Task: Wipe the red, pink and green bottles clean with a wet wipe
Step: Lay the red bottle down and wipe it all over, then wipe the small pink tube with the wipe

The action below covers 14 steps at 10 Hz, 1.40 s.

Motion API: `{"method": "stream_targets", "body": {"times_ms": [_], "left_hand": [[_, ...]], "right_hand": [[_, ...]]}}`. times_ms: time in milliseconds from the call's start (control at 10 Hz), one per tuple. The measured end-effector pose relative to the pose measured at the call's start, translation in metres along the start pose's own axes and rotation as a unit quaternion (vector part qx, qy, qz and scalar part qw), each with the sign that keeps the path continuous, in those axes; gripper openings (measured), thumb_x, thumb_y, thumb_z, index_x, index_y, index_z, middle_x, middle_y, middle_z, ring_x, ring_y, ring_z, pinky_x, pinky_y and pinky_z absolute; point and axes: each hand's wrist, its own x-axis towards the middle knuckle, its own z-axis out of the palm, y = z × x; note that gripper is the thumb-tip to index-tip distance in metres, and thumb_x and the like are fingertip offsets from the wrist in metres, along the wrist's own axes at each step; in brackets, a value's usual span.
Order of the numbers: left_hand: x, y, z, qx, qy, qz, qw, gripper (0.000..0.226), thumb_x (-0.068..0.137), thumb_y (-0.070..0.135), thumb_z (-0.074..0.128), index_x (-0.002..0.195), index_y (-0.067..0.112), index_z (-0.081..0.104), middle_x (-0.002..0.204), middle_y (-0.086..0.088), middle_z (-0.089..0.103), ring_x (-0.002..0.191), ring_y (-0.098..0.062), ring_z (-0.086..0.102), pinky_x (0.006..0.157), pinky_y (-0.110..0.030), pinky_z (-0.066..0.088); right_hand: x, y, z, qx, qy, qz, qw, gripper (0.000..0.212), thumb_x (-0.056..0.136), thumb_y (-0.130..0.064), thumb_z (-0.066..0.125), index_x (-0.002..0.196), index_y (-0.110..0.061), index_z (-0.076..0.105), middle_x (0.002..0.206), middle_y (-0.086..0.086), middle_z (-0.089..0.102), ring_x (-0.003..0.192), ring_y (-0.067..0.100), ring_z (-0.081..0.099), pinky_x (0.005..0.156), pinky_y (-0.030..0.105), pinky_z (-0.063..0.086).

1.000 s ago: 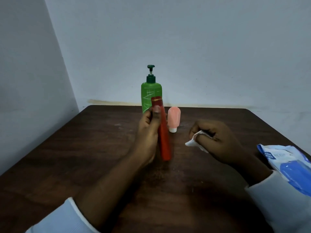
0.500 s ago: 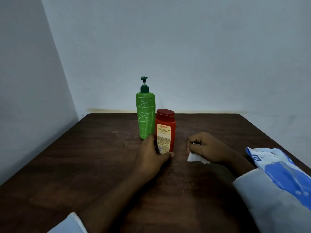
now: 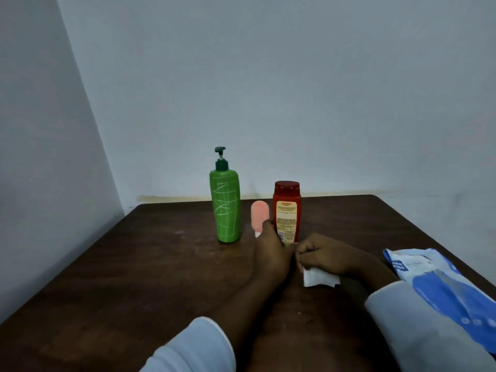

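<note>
- Red bottle (image 3: 286, 208) stands upright on the counter (image 3: 161, 264), just ahead of the left hand (image 3: 271, 255).
- Left grip touches its base; I cannot tell whether it is clamped.
- Right hand (image 3: 328, 256) pinches the wet wipe (image 3: 319, 277) alongside.

Green bottle (image 3: 225, 208) with pale scribbled lines; red bottle (image 3: 287, 200); pink bottle (image 3: 259, 213); blue-white packet (image 3: 442, 285).

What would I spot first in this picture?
The tall green bottle stands far back on the table, with a small pink bottle and a red bottle to its right. The left hand holds the red bottle's base; the right hand pinches a white wipe beside it.
</note>
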Motion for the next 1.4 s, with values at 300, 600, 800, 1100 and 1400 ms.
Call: {"method": "stream_targets", "body": {"times_ms": [300,600,800,1100,1400], "left_hand": [[0.034,0.011,0.033,0.018,-0.009,-0.038,0.999,0.048,0.085,0.017,0.078,0.124,0.012,0.050,0.123,-0.008,0.067,0.116,-0.027,0.064,0.094,-0.034,0.051],[0.053,0.013,0.049,0.076,-0.003,-0.065,0.995,0.057,0.088,0.026,0.078,0.133,0.012,0.045,0.136,-0.010,0.061,0.129,-0.032,0.058,0.108,-0.042,0.045],[0.051,0.014,0.046,0.063,0.001,-0.066,0.996,0.047,0.092,0.023,0.071,0.129,0.008,0.047,0.128,-0.014,0.064,0.121,-0.034,0.062,0.105,-0.046,0.050],[0.022,-0.004,0.027,0.053,-0.034,-0.015,0.998,0.048,0.090,0.035,0.071,0.130,0.017,0.050,0.116,0.002,0.067,0.108,-0.018,0.066,0.084,-0.032,0.055],[0.027,-0.041,-0.032,0.161,0.041,-0.050,0.985,0.031,0.088,0.032,0.075,0.102,0.017,0.052,0.100,-0.003,0.061,0.084,-0.017,0.060,0.060,-0.030,0.041]], "right_hand": [[0.003,0.010,0.000,-0.017,0.033,0.066,0.997,0.023,0.095,-0.018,0.056,0.073,-0.021,0.061,0.067,-0.007,0.057,0.059,0.004,0.050,0.061,0.020,0.042],[0.010,0.017,0.005,-0.027,0.042,0.067,0.997,0.020,0.091,-0.023,0.057,0.072,-0.021,0.060,0.065,-0.007,0.055,0.058,0.005,0.049,0.062,0.024,0.043],[0.000,0.003,-0.007,0.016,0.021,0.011,1.000,0.037,0.093,-0.004,0.052,0.062,-0.018,0.064,0.066,-0.006,0.061,0.065,0.004,0.056,0.073,0.031,0.047],[-0.002,0.007,-0.013,0.025,0.212,0.019,0.977,0.015,0.099,-0.008,0.053,0.095,-0.013,0.067,0.092,-0.008,0.056,0.080,0.003,0.050,0.069,0.014,0.041],[0.016,0.012,0.000,0.510,0.278,0.167,0.797,0.017,0.097,-0.016,0.061,0.114,-0.014,0.059,0.116,0.015,0.060,0.101,0.034,0.066,0.089,0.055,0.057]]}}
